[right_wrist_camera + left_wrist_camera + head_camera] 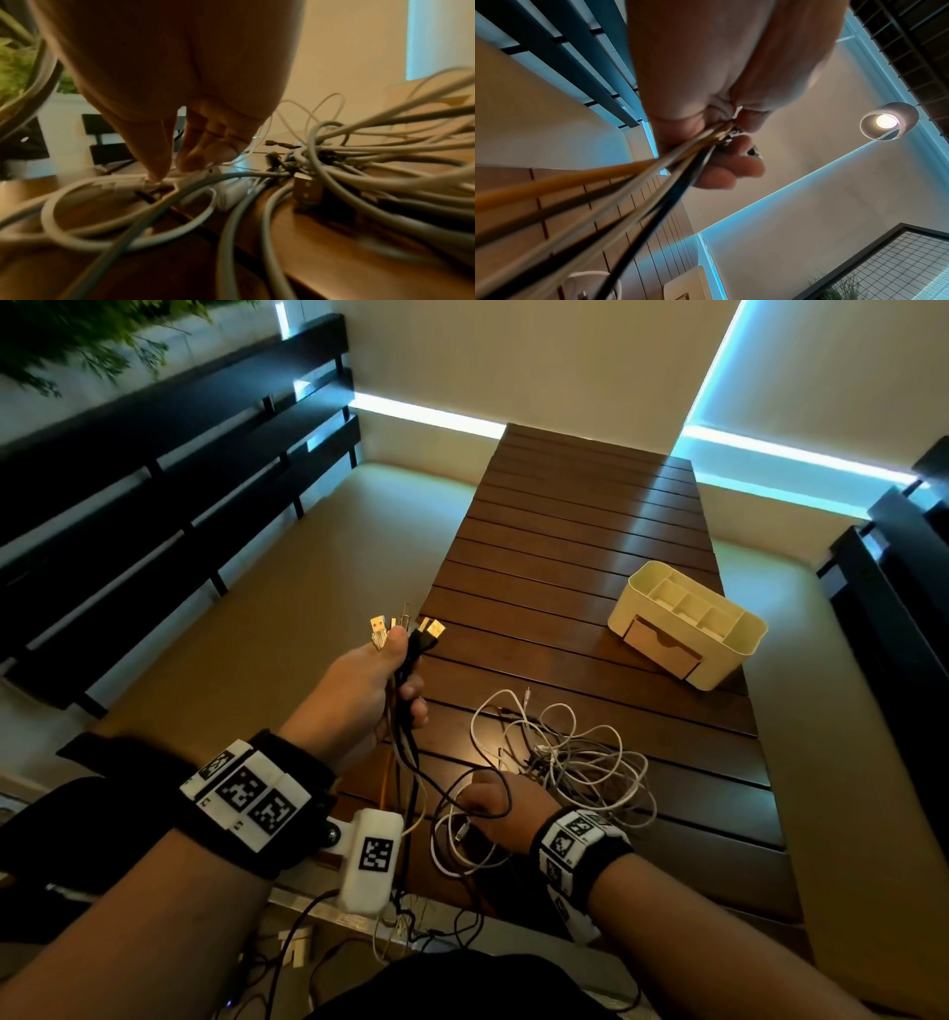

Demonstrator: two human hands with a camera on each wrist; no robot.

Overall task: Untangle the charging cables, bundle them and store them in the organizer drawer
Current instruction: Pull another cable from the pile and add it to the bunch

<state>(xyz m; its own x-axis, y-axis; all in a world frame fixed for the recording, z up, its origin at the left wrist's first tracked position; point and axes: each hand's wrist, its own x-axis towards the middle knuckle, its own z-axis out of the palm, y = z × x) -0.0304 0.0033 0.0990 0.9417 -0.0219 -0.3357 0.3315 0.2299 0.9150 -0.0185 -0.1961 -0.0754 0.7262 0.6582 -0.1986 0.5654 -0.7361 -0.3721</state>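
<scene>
A: Nearest us, what is the right hand doing?

B: It is low on the slatted table, thumb and fingertips coming together on a white cable loop. It looks like a pinch, though blur stops me being sure they have closed on it. My guess is that it is picking out 1 more cable end.

A: And the tangle?

B: The cable tangle, mostly pale cords, lies on the table just beside that hand, still knotted.

A: The left hand?

B: Raised above the table's near edge, fingers curled tight round several cables, with the USB plugs fanned above the thumb. Gathering the ends together probably lets the cords hang straight for bundling.

A: Farther off?

B: The cream organizer stands well apart on the table, its drawer closed and facing us, so storing has not begun.

A: Any writing?

B: None readable; only black-and-white square markers on the wristbands.
</scene>
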